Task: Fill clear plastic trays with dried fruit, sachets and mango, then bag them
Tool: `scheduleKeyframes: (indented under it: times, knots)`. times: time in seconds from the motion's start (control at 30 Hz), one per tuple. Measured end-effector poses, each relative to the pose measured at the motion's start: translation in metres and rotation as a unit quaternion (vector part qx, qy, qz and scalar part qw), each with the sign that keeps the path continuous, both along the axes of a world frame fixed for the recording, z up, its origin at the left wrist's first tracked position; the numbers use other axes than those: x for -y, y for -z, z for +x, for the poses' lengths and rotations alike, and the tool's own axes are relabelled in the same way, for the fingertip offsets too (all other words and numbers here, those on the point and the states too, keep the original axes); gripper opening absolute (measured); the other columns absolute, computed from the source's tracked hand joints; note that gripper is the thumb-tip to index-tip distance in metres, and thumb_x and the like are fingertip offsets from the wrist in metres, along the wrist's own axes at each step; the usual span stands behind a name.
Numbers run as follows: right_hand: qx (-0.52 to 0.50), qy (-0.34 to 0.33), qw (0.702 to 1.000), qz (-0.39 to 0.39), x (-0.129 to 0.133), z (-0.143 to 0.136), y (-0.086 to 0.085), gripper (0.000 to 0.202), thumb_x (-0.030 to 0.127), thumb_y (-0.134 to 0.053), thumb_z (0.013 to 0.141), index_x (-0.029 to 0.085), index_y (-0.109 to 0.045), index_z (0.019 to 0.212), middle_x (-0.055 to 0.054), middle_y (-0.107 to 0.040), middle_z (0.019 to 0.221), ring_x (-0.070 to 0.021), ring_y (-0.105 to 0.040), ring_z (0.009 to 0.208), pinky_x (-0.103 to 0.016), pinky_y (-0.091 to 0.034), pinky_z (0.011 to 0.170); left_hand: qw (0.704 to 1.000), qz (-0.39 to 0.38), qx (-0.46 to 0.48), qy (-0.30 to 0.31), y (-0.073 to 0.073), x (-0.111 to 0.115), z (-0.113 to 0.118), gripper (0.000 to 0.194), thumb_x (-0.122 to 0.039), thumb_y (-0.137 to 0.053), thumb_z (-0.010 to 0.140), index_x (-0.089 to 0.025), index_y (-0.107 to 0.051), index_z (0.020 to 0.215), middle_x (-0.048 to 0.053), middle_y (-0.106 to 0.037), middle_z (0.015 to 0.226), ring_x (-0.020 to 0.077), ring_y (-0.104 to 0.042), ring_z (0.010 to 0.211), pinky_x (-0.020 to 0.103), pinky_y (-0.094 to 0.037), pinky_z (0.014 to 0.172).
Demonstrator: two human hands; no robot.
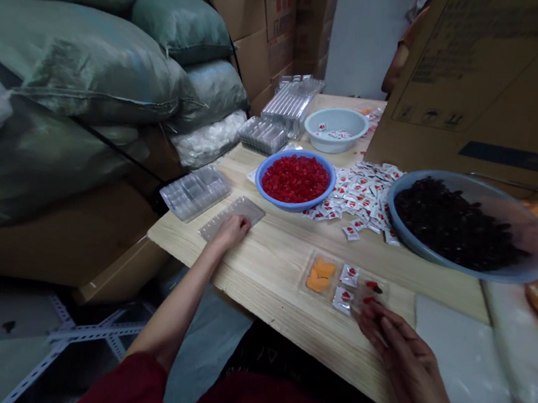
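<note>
My left hand [231, 231] is closed at the near edge of a clear plastic lid or tray [249, 210] on the table; what its fingers grip is hidden. My right hand [397, 338] has its fingers pressed together at the right end of a clear compartment tray [336, 260]. Orange pieces [321, 275] fill that tray's left compartment, two small printed sachets [349, 276] lie in the middle, and red and dark pieces [374, 287] are at the right. Whether my right fingertips hold a piece is too small to tell.
Behind are a blue bowl of red pieces [295, 178], a pile of sachets [364, 192], a bowl of dark pieces [462, 224] and a pale bowl [335, 130]. Stacked clear trays [195, 192] stand left. A cardboard box [497, 94] rises behind; plastic film [458, 358] lies right.
</note>
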State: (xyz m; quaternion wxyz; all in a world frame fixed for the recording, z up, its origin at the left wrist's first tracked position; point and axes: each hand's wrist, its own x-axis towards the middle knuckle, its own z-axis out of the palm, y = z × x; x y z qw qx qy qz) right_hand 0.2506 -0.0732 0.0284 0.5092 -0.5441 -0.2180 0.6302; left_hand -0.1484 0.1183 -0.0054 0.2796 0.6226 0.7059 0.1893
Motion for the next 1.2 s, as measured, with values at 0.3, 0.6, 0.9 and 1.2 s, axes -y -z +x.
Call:
scheduleKeyframes:
  times: [0.3,0.6,0.9,1.2]
  knots:
    - [0.012,0.004,1.0,-0.008,-0.004,-0.002,0.003,0.044,0.048,-0.082,0.073,0.023,-0.075,0.109,-0.009,-0.072,0.118,-0.03,-0.065,0.115,-0.047,-0.043,0.112,0.999,0.018,-0.025,0.01,-0.006,0.005,-0.001,0.012,-0.025,-0.058,0.075,-0.017,-0.063,0.068,0.002,-0.061,0.067,0.0172,-0.055,0.07,0.026,-0.037,0.066]
    - [0.013,0.007,1.0,-0.02,-0.013,-0.007,0.004,0.045,0.048,-0.082,0.073,0.024,-0.075,0.11,-0.009,-0.072,0.117,-0.029,-0.066,0.113,-0.045,-0.045,0.11,0.99,-0.07,0.119,0.004,0.007,-0.009,-0.01,0.035,-0.049,-0.064,0.071,-0.017,-0.055,0.06,-0.003,-0.051,0.049,0.0102,-0.046,0.047,0.023,-0.036,0.048]
    - [0.014,0.002,1.0,-0.021,-0.011,-0.008,0.007,0.045,0.047,-0.082,0.073,0.023,-0.075,0.11,-0.01,-0.073,0.116,-0.0297,-0.066,0.114,-0.046,-0.045,0.11,0.981,-0.083,0.171,-0.029,0.013,-0.013,-0.01,0.035,-0.047,-0.069,0.069,-0.016,-0.056,0.059,-0.002,-0.053,0.048,0.0086,-0.046,0.044,0.021,-0.036,0.045]
    - [0.014,0.001,1.0,-0.006,-0.005,-0.009,0.005,0.041,0.047,-0.08,0.076,0.024,-0.075,0.109,-0.009,-0.071,0.119,-0.0284,-0.065,0.114,-0.046,-0.045,0.11,0.983,-0.056,0.171,-0.021,0.017,-0.011,-0.009,0.034,-0.048,-0.066,0.07,-0.017,-0.057,0.061,-0.004,-0.05,0.051,0.0086,-0.043,0.045,0.022,-0.033,0.046]
